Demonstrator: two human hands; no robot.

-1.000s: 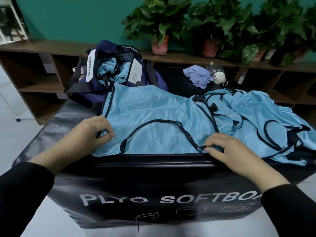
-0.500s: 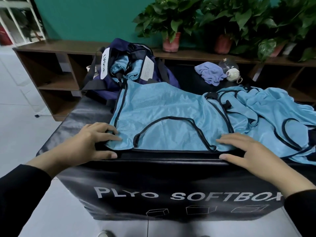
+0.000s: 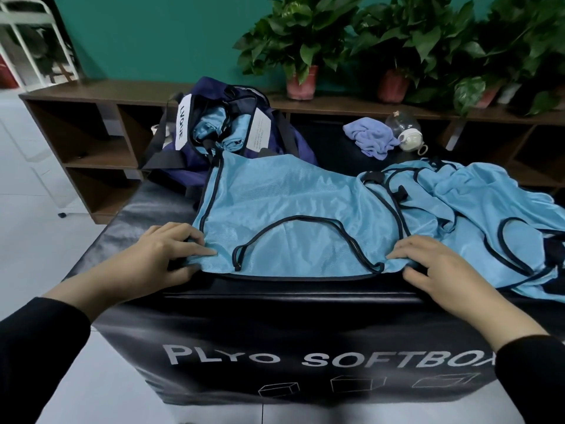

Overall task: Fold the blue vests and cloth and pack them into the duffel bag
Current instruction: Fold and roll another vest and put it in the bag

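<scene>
A light blue vest [image 3: 290, 203] with dark trim lies spread flat on the black soft box [image 3: 275, 319]. My left hand [image 3: 165, 255] pinches its near left corner, fingers on top and thumb at the edge. At the near right corner my right hand [image 3: 437, 264] holds the vest the same way. More blue vests [image 3: 495, 203] lie crumpled in a heap to the right. The navy duffel bag [image 3: 301, 149] stands open at the back left with folded blue vests [image 3: 214, 130] inside. A purple cloth [image 3: 370, 139] lies bunched at the back.
A clear glass bottle [image 3: 403, 127] lies beside the purple cloth. A low wooden shelf [image 3: 101, 96] with potted plants [image 3: 302, 56] runs behind the box. White tiled floor [image 3: 39, 240] lies to the left.
The camera has shifted left and closer. Both hands have stayed at the vest's near corners; the left fingers flattened, then curled onto the corner again.
</scene>
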